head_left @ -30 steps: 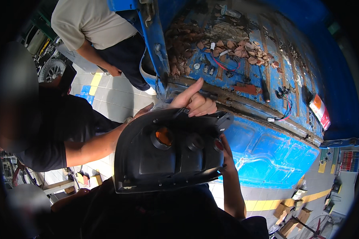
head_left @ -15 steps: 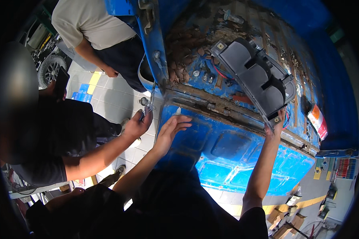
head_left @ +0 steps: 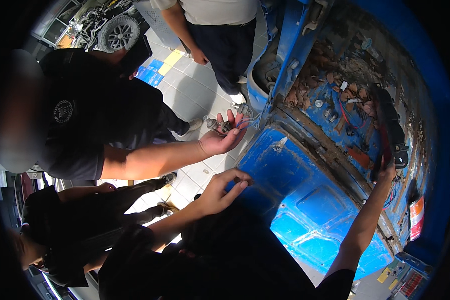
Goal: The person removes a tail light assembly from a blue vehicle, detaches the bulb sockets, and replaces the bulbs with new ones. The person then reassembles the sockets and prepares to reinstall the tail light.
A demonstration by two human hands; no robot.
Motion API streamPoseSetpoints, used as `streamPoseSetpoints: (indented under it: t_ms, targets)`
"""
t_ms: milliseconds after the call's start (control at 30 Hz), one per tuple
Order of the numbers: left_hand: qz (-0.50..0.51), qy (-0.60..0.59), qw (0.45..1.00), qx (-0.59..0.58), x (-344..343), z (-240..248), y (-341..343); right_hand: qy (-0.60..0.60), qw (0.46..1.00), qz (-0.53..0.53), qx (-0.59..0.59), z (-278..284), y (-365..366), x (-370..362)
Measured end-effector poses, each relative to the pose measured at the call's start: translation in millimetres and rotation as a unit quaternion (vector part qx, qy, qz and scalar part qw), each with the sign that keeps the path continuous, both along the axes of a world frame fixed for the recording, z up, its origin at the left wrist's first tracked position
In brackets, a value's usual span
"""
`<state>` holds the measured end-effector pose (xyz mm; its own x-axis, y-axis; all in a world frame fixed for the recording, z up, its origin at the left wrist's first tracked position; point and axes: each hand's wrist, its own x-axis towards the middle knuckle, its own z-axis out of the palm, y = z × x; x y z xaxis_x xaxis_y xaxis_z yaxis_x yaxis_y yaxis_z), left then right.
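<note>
At 9 to 10 o'clock from the centre of the view, a co-worker in a dark shirt (head_left: 85,112) is shown. A spoked wheel (head_left: 119,33) is seen at 10 to 11 o'clock, with a dark handheld device (head_left: 137,54) just beyond its 5 o'clock side. At 12 o'clock, a person in a pale shirt (head_left: 217,11) is cut off by the upper edge. Close to the centre, bulb sockets (head_left: 219,126) are held on the upturned, half-curled fingers of the co-worker's hand (head_left: 220,144); thin wires (head_left: 254,120) are led from them toward the blue vehicle. At 6 o'clock, just below that hand, the left hand (head_left: 221,194) is placed; its grip is loosely curled, a narrow gap is left between thumb and forefinger, and nothing is seen to be held. At 4 o'clock, a blue panel (head_left: 312,202) is lit in part by sun. Beyond it, the rusted load bed is strewn with dry leaves (head_left: 305,87), and a reddish-brown flat piece (head_left: 359,157) is laid at 3 o'clock. There, the grip of the right hand (head_left: 386,172) is closed on the lower end of a black lamp housing (head_left: 392,122), which is seen nearly edge-on and roughly upright over the bed; contact with the bed cannot be told. An orange, white and red piece (head_left: 416,218) is set at 4 o'clock.
</note>
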<state>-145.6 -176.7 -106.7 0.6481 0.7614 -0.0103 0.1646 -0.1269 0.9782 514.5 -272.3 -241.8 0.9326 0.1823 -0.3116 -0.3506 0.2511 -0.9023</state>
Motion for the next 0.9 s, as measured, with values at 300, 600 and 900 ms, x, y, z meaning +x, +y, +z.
streamPoseSetpoints:
  t_ms: [300,600,900]
  targets:
    - [0.162,0.100,0.937,0.293,-6.1,1.1,117.4,-0.025,0.989,0.090,-0.116,-17.5,-28.6,45.5]
    - [-0.041,0.188,0.949,0.251,15.0,-9.7,174.1,-0.206,0.928,-0.082,-0.300,37.0,-27.1,-1.4]
    - [-0.052,0.220,0.933,0.281,12.6,-24.0,165.4,-0.528,0.840,0.123,0.027,163.5,80.6,-364.4]
